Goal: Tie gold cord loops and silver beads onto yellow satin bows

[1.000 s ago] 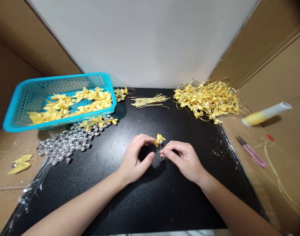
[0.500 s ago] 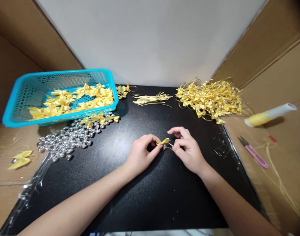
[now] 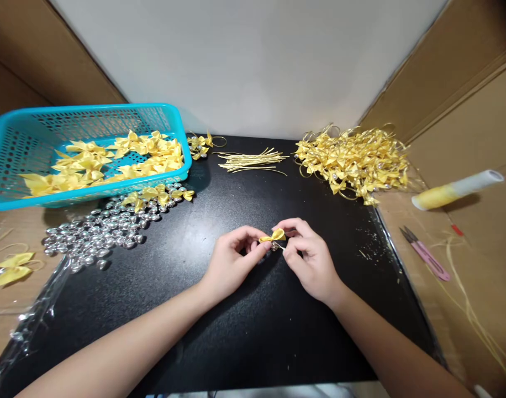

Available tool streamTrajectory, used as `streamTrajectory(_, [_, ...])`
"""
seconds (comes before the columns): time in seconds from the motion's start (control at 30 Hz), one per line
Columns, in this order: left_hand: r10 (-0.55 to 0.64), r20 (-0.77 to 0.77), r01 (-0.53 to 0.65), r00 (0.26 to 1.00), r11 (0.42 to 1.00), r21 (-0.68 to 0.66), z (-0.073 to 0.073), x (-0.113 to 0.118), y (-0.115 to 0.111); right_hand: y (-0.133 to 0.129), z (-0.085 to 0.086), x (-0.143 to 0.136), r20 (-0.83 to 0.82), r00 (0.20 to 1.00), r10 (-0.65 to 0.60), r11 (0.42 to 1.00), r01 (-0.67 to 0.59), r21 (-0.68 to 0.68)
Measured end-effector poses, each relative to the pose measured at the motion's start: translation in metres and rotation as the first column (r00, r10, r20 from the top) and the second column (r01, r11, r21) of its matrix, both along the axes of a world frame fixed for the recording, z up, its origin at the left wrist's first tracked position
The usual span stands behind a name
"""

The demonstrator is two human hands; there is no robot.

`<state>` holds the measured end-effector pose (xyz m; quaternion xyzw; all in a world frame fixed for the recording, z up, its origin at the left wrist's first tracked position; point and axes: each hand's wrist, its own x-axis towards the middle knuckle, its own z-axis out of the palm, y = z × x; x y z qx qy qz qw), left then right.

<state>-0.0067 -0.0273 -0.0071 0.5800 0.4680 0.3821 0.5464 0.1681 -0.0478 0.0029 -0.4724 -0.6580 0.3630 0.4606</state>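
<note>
Over the middle of the black table, my left hand point(image 3: 236, 255) pinches a yellow ribbon bow point(image 3: 278, 235) between thumb and fingertips. A small silver bell point(image 3: 274, 246) hangs just under the bow, partly hidden by the fingers. My right hand point(image 3: 309, 257) is closed with thumb and finger on a thin cord point(image 3: 280, 245) that runs from the bow. Its index finger reaches up beside the bow's right loop.
A blue basket point(image 3: 87, 108) of yellow bows stands at left, with silver bells point(image 3: 107, 226) before it. Cut cords point(image 3: 253, 160) lie at the back, a heap of finished-looking bows point(image 3: 356, 160) back right. Pink thread snips point(image 3: 429, 258) and a tube point(image 3: 456, 189) lie right.
My right hand has come closer to the bow, its index finger now beside the loop. The bow has turned slightly. The view has shifted a little to the right.
</note>
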Motion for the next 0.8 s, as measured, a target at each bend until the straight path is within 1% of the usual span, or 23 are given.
streamTrajectory(0.13, [0.026, 0.025, -0.026, 0.999, 1.000, 0.000, 0.0017, 0.0016, 0.0004, -0.0004, 0.0004, -0.0022, 0.000, 1.000, -0.017, 1.000, 0.017, 0.011])
streamTrajectory(0.3, [0.031, 0.038, -0.030, 0.999, 0.999, -0.027, 0.0005, 0.0013, 0.0001, -0.0007, 0.0026, -0.0038, 0.023, 0.999, -0.028, 0.999, 0.028, 0.020])
streamTrajectory(0.67, [0.051, 0.029, -0.050, 0.998, 0.998, -0.035, 0.0011, 0.0017, 0.0001, -0.0018, 0.0012, -0.0064, 0.030, 0.998, -0.060, 0.998, 0.060, 0.025])
streamTrajectory(0.8, [0.052, 0.031, -0.051, 0.998, 0.998, -0.033, 0.0005, 0.0019, -0.0005, -0.0014, 0.0012, -0.0063, 0.035, 0.998, -0.055, 0.998, 0.054, 0.032])
